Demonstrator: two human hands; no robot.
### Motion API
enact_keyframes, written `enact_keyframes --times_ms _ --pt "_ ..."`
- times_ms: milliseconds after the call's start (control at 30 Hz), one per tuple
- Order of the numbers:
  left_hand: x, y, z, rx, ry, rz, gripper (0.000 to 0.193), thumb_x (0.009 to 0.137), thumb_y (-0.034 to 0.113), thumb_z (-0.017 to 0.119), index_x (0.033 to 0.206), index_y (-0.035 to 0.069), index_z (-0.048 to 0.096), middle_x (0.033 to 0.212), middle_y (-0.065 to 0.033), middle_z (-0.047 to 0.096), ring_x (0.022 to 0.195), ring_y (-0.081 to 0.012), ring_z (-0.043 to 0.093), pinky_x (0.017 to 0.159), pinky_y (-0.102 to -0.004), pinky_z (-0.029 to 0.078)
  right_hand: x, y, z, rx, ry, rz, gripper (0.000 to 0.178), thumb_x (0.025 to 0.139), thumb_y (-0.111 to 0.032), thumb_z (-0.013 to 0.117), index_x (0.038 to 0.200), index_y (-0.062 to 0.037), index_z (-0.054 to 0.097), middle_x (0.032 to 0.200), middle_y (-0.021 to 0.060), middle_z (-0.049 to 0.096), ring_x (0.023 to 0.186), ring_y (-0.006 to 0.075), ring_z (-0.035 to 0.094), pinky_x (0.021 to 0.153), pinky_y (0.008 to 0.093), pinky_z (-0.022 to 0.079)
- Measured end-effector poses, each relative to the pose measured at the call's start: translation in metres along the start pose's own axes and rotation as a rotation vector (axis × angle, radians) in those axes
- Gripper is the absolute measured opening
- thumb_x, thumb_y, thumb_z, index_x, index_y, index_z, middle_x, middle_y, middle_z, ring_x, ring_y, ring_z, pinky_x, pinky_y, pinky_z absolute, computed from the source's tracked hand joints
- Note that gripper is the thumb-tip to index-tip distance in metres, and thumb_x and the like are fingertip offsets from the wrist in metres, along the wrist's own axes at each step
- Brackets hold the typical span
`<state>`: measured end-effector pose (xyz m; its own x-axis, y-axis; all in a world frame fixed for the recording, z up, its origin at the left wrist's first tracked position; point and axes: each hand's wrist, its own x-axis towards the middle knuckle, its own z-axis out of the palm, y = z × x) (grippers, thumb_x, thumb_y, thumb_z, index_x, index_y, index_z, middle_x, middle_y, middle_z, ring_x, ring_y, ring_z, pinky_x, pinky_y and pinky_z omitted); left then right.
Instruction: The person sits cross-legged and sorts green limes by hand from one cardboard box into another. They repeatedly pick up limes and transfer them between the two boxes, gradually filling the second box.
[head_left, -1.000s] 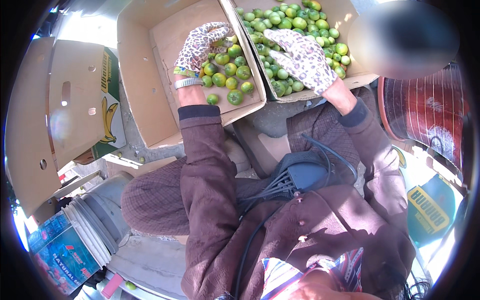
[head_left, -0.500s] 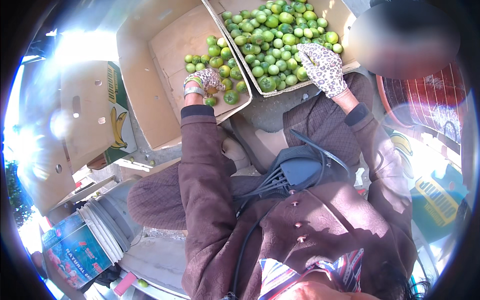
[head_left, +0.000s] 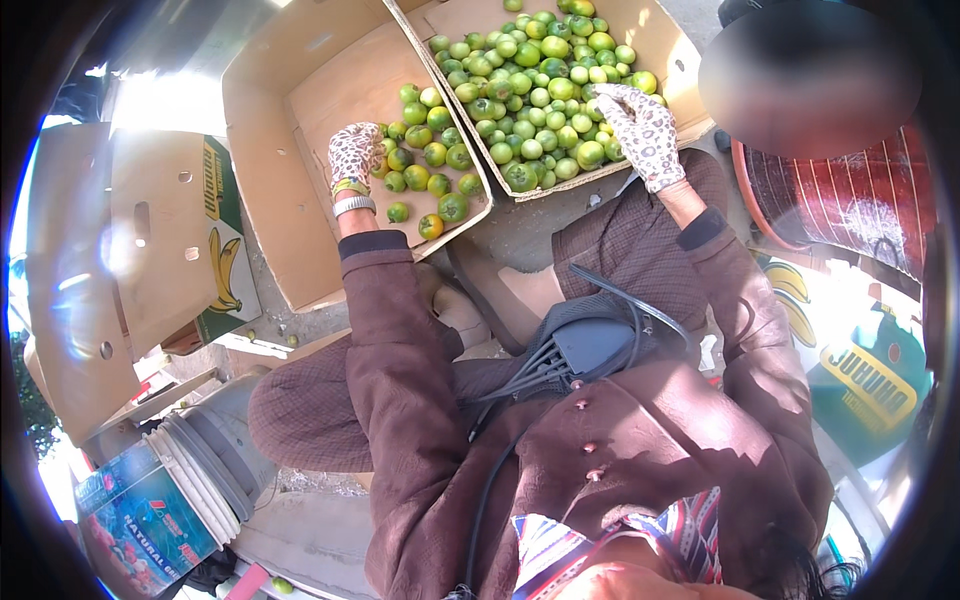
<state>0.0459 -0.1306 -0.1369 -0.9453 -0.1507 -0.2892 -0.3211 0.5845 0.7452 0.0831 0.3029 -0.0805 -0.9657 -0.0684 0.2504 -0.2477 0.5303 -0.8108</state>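
Observation:
My left hand [head_left: 356, 155], in a spotted glove, hovers in the left cardboard box [head_left: 265, 200], beside the green tomatoes [head_left: 438, 153] there, some tinged orange. Its fingers bend down behind the back of the hand, so whether they hold anything is hidden. My right hand [head_left: 645, 135], in a matching glove, is over the near right part of the right cardboard box [head_left: 670, 50]. Its fingers stretch left above the small green tomatoes [head_left: 520, 90] piled there, apart from the thumb, with no tomato visible in them.
Flattened banana cartons [head_left: 165, 230] stand at left. A printed bucket [head_left: 165, 510] lies at lower left. A red, dark-streaked container [head_left: 840, 195] and another banana carton [head_left: 860, 370] are at right. My folded legs [head_left: 310, 410] sit close to the boxes. A blurred person [head_left: 810, 80] is at upper right.
My left hand has moved left, off the tomatoes, uncovering several, an orange-tinged one among them. My right hand stays over the right box, its fingers now straighter. The whole view has shifted slightly.

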Motion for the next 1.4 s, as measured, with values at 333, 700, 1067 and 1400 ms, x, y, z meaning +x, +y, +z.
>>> enact_keyframes --times_ms 333,700,1067,1400 --pt "-0.022 0.065 -0.005 -0.741 0.256 0.019 0.027 0.092 0.009 0.056 0.113 -0.007 0.061 0.106 -0.0189 0.067 0.089 -0.0282 0.068 0.074 -0.0333 0.056 0.092 0.092 -0.068 -0.86 -0.702 0.231 0.034 0.071 -0.013 0.073 0.104 -0.0034 0.068 0.103 0.0154 0.069 0.095 0.0286 0.066 0.083 0.037 0.052" --pt "-0.019 0.071 -0.003 -0.683 0.25 0.015 0.026 0.09 0.008 0.059 0.111 -0.006 0.062 0.106 -0.0155 0.067 0.092 -0.0243 0.067 0.078 -0.0331 0.057 0.083 0.084 -0.023 -1.187 -1.013 0.513 0.069 0.061 -0.033 0.085 0.121 -0.007 0.062 0.123 0.0147 0.063 0.113 0.0316 0.06 0.094 0.0419 0.049" --pt "-0.032 0.09 -0.005 -0.925 -0.084 0.196 0.03 0.093 0.011 0.054 0.117 -0.007 0.059 0.112 -0.0197 0.065 0.099 -0.028 0.066 0.083 -0.034 0.056 0.094 -0.024 -0.015 -0.558 -0.178 -0.187 0.049 0.08 -0.047 0.064 0.11 -0.0079 0.061 0.106 0.018 0.065 0.103 0.0319 0.061 0.089 0.0412 0.048" --pt "-0.04 0.08 -0.005 -0.663 -0.155 0.145 0.06 0.096 0.027 0.054 0.145 0.001 0.03 0.13 -0.0169 0.054 0.113 -0.0294 0.058 0.093 -0.0406 0.052 0.08 -0.143 0.134 -0.066 -0.33 -0.695 0.039 0.078 -0.021 0.067 0.112 -0.0039 0.061 0.109 0.0171 0.063 0.096 0.0343 0.062 0.087 0.0432 0.049"
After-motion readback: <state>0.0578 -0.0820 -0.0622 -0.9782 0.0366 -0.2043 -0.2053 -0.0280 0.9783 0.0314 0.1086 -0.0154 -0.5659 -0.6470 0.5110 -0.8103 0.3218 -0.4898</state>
